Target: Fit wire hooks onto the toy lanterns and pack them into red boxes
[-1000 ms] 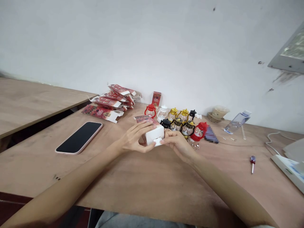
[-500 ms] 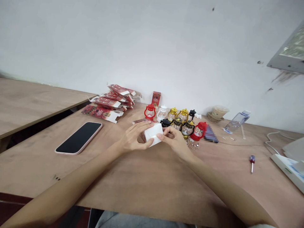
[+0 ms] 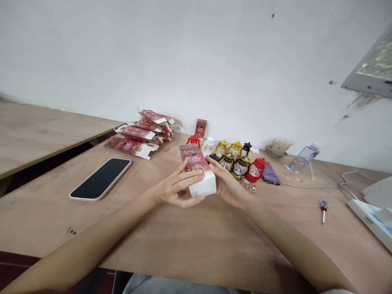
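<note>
Between my two hands is a small red printed box (image 3: 193, 158) with a white closed end facing me. My left hand (image 3: 176, 185) grips its left side, fingers over the front and the white end. On the right side, my right hand (image 3: 228, 181) presses against the box, its fingers partly hidden behind it. Just beyond stand several miniature lanterns: a red lantern (image 3: 193, 140), a white lantern (image 3: 209, 145), a gold lantern (image 3: 222, 148), a black and gold lantern (image 3: 241, 165) and another red lantern (image 3: 256, 169).
Flattened red cartons (image 3: 143, 132) are piled at back left, and one box (image 3: 201, 128) stands against the wall. A phone (image 3: 101, 179) lies left. To the right are a cup (image 3: 281, 145), a water bottle (image 3: 304, 157), a screwdriver (image 3: 324, 210) and a white cable (image 3: 344, 183).
The box has been turned, so its red printed face now shows above the white end. My right hand has shifted from pinching the white flap to holding the box's side.
</note>
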Tool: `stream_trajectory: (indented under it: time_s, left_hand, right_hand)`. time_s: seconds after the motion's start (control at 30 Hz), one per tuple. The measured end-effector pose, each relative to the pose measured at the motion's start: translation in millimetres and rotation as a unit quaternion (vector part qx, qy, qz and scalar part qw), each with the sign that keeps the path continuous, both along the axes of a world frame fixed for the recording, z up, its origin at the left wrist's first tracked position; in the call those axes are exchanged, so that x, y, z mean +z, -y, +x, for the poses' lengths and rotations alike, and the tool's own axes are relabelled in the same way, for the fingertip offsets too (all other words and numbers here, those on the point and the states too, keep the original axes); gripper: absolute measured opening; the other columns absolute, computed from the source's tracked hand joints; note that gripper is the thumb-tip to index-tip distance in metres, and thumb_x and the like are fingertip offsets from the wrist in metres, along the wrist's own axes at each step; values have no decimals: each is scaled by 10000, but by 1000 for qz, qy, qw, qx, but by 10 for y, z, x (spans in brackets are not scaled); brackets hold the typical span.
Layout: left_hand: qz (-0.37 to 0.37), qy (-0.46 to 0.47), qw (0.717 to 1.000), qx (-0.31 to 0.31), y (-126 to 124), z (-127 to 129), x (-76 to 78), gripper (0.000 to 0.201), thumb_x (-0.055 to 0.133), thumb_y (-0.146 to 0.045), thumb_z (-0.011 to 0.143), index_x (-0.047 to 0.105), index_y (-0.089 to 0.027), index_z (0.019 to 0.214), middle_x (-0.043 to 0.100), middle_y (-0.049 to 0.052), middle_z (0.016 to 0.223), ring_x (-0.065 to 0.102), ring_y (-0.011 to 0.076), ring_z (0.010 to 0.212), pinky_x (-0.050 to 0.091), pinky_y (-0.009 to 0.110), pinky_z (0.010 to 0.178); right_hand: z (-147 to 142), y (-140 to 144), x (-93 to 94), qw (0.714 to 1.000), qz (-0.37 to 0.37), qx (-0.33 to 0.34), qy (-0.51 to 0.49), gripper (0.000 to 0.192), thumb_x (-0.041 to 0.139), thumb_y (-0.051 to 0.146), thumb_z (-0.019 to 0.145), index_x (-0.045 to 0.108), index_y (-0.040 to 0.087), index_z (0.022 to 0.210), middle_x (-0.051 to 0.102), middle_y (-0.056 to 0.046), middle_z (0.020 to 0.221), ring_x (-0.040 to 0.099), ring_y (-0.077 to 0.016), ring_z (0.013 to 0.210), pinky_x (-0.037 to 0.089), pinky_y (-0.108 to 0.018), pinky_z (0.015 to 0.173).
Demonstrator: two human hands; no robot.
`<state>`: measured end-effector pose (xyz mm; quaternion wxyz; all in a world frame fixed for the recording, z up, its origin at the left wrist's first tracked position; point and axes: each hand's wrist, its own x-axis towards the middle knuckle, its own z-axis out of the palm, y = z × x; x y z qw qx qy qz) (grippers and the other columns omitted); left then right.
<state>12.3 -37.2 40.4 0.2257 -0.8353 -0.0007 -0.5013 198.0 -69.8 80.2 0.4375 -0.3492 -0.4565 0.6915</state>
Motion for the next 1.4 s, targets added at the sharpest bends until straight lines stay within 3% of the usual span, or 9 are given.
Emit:
stream_trajectory:
  time_s: [0.23, 0.4, 0.5, 0.6, 0.77, 0.87, 1.0, 1.27, 1.4]
  left_hand:
    - [-50, -73, 996, 29, -98, -101, -48, 461, 516, -202, 741, 445, -234, 1196, 517, 112, 1207, 413, 293, 1259, 331, 619, 1017]
    - [-224, 85, 970, 45, 29, -6, 3, 494, 520, -296, 770, 427, -189, 1243, 463, 142, 1235, 421, 298, 1212, 387, 548, 981]
    - [-356, 198, 913, 25, 130, 107, 40, 601, 605, -382, 751, 380, -196, 1276, 440, 138, 1267, 458, 280, 1173, 443, 474, 936]
    - [-424, 221, 878, 9, 173, 174, 54, 726, 714, -357, 674, 350, -220, 1288, 458, 118, 1270, 510, 256, 1129, 477, 404, 904]
    - [-400, 196, 895, -9, 66, 100, 3, 632, 725, -269, 665, 414, -220, 1213, 561, 74, 1145, 583, 233, 1033, 502, 380, 873]
    - [-420, 180, 888, -60, -9, 43, -48, 621, 698, -271, 699, 382, -223, 1232, 554, 95, 1169, 579, 244, 1051, 508, 384, 857]
    - [-460, 145, 873, -74, 0, 55, -58, 604, 622, -265, 768, 321, -225, 1291, 488, 135, 1270, 513, 260, 1158, 464, 434, 931]
    - [-286, 90, 950, 87, 172, 105, 56, 546, 611, -287, 712, 437, -243, 1228, 433, 101, 1240, 459, 299, 1166, 423, 486, 941]
    - [-323, 103, 931, 135, 90, 75, -70, 562, 654, -295, 692, 423, -231, 1200, 502, 61, 1040, 579, 215, 911, 516, 368, 757]
  right_hand:
    - [-27, 17, -80, 985, 125, -90, 74, 1008, 760, 318, 616, 127, 349, 1399, 519, -93, 1274, 626, -224, 963, 545, -407, 765]
    - [-69, 38, -255, 840, 425, -220, 256, 1142, 791, 337, 608, 9, 269, 1438, 299, -161, 1421, 374, -291, 1290, 375, -480, 1039]
    - [-93, 53, -369, 755, 513, -240, 330, 1143, 770, 364, 646, -45, 254, 1440, 228, -173, 1447, 312, -317, 1324, 370, -497, 1038]
    - [-82, 53, -436, 718, 559, -206, 359, 1087, 707, 400, 715, -99, 261, 1430, 240, -170, 1445, 358, -312, 1298, 419, -490, 995]
    - [-17, 49, -336, 715, 543, -153, 412, 666, 648, 405, 767, 331, 215, 1322, 527, -129, 1135, 534, -281, 1083, 488, -459, 903]
    - [-1, 58, -246, 691, 548, -182, 434, 470, 645, 362, 764, 482, 181, 1166, 450, -162, 1187, 460, -306, 1166, 456, -479, 943]
    - [-17, 77, -220, 693, 548, -136, 449, 585, 620, 332, 785, 367, 171, 1287, 306, -182, 1354, 350, -295, 1288, 409, -461, 1015]
    - [-56, 97, -338, 694, 526, -129, 474, 826, 624, 314, 783, 120, 169, 1421, 354, -204, 1301, 380, -331, 1260, 413, -514, 984]
    - [-56, 125, -261, 760, 468, -106, 439, 869, 674, 360, 737, 164, 183, 1417, 374, -180, 1301, 427, -317, 1219, 417, -511, 978]
